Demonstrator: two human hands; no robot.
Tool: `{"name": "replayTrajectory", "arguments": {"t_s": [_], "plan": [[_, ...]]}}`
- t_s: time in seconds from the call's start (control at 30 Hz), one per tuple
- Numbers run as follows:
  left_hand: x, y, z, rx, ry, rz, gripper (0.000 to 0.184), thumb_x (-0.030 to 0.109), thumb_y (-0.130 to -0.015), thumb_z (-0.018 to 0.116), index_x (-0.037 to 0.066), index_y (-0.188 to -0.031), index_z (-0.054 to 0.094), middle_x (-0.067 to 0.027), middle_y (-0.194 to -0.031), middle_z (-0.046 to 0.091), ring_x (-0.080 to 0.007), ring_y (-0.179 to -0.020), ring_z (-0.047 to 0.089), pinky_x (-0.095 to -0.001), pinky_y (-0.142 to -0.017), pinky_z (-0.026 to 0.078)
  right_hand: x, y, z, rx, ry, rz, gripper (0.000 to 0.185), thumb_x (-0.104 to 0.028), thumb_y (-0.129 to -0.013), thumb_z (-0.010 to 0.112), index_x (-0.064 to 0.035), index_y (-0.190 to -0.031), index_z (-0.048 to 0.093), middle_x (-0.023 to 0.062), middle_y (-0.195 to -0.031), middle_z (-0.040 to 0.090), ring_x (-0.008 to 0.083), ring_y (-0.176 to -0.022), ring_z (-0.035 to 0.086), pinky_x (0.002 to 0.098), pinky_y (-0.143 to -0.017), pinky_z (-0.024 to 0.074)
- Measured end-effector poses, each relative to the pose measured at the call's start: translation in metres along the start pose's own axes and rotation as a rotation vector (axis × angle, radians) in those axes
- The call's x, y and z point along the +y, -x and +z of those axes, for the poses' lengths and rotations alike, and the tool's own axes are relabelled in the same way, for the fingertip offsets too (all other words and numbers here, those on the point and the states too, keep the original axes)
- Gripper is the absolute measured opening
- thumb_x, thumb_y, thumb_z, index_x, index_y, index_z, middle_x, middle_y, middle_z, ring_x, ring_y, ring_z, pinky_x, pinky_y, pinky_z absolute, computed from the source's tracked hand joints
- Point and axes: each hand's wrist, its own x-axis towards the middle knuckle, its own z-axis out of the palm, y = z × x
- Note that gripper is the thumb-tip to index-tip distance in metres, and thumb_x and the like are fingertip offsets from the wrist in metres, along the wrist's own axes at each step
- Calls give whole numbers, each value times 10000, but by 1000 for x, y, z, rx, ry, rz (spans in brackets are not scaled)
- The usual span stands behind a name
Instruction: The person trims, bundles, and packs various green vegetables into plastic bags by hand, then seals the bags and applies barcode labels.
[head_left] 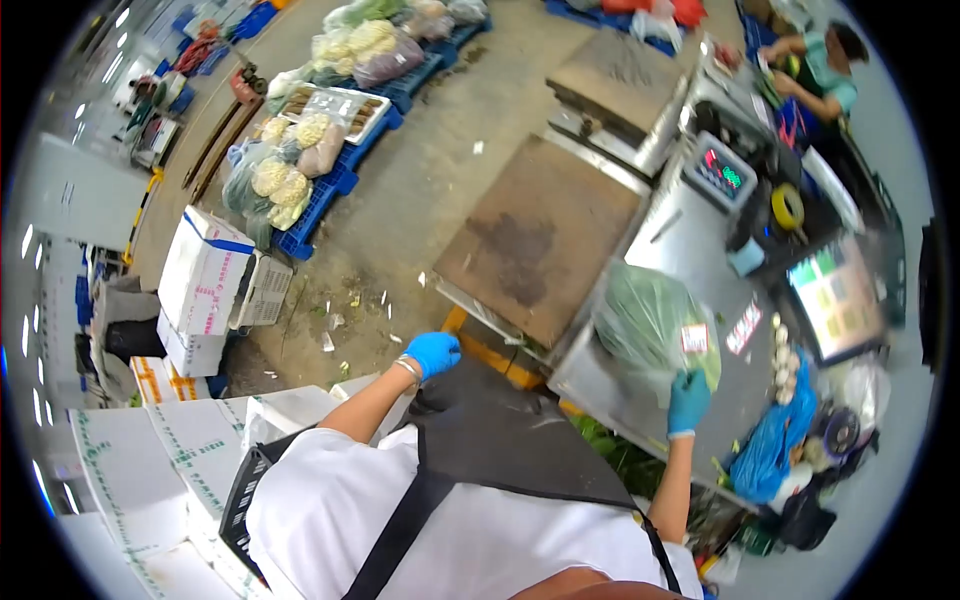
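A clear plastic bag of green leafy vegetables (650, 320) lies on the steel table, with a white printed label (695, 338) stuck to it. My right hand (688, 402), in a blue-green glove, grips the near edge of this bag, just below the label. Out to the left, away from the table, my left hand (433, 355) wears a blue glove. Its fingers are curled in and nothing shows in them.
Left of the steel table (625, 400) stands a brown-topped platform (540, 240). A digital scale display (719, 172), a touch screen (836, 298) and a blue plastic bag (775, 440) are on the right. Cauliflower bags (290, 180) fill blue pallets. A co-worker (825, 75) is at the far right.
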Motion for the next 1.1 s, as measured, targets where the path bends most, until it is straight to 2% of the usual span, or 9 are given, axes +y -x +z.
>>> {"name": "replayTrajectory", "arguments": {"t_s": [0.3, 0.4, 0.43, 0.53, 0.6, 0.7, 0.8, 0.93, 1.1], "plan": [[-245, 66, -25, 202, 115, -381, 264, 324, -790, 579, 98, -835, 709, -193, -890, 672, -394, -834, 641, -482, -740, 516, -204, -73, 15, -7, -14, 210, 400, -268, -874, 670, -18, -623, 483, 139, -558, 498, 242, -509, 348, 423, -512, 335], [-307, 102, -34, 230, 212, -593, 260, 315, -783, 571, 103, -832, 715, -183, -895, 681, -381, -837, 653, -483, -735, 518, -250, -113, 67, 45, -407, 204, 430, -282, -900, 646, -10, -601, 499, 97, -565, 542, 181, -532, 368, 409, -520, 348], [-320, 111, -45, 215, 178, -651, 269, 330, -781, 577, 111, -844, 721, -175, -901, 686, -373, -838, 658, -481, -736, 520, -270, -122, 78, -60, -465, 310, 327, -243, -924, 629, -7, -700, 600, 25, -691, 579, 134, -633, 423, 345, -594, 418], [-363, 106, -41, 275, 160, -778, 276, 336, -780, 581, 113, -857, 724, -177, -895, 686, -374, -833, 657, -475, -739, 521, -377, -123, 103, -116, -818, 385, 330, -289, -942, 587, 15, -837, 663, 83, -823, 671, 160, -709, 557, 328, -666, 484], [-368, 93, -60, 286, 240, -707, 274, 333, -786, 581, 113, -866, 723, -177, -891, 687, -377, -827, 655, -475, -742, 522, -382, -136, 152, -246, -1042, 461, 357, -284, -967, 549, 49, -1013, 668, 116, -1004, 678, 223, -861, 640, 357, -804, 520], [-372, 58, -90, 363, 330, -581, 266, 323, -798, 575, 112, -879, 717, -180, -882, 684, -379, -818, 654, -477, -738, 521, -388, -159, 232, -457, -1384, 656, 419, -264, -988, 488, 59, -1239, 580, 155, -1215, 631, 315, -1071, 622, 425, -935, 497], [-376, 27, -133, 355, 345, -475, 261, 318, -810, 572, 113, -897, 708, -183, -891, 679, -382, -825, 649, -475, -739, 520, -422, -190, 309, -562, -1406, 636, 455, -289, -984, 502, 56, -1277, 550, 163, -1272, 588, 293, -1110, 592, 420, -938, 486], [-423, -14, -166, 347, 335, -388, 288, 342, -829, 558, 81, -886, 669, -179, -909, 663, -393, -864, 630, -485, -752, 507, -530, -239, 369, -559, -1025, 448, 335, -291, -949, 585, 30, -1019, 649, 107, -942, 667, 204, -776, 583, 369, -705, 483], [-492, -29, -204, 405, 534, -738, 296, 337, -810, 552, 86, -874, 695, -209, -933, 654, -420, -881, 620, -496, -756, 496, -607, -325, 472, -708, -549, -45, 352, -282, -896, 638, 21, -718, 609, 114, -633, 584, 163, -569, 455, 379, -558, 408]]}}
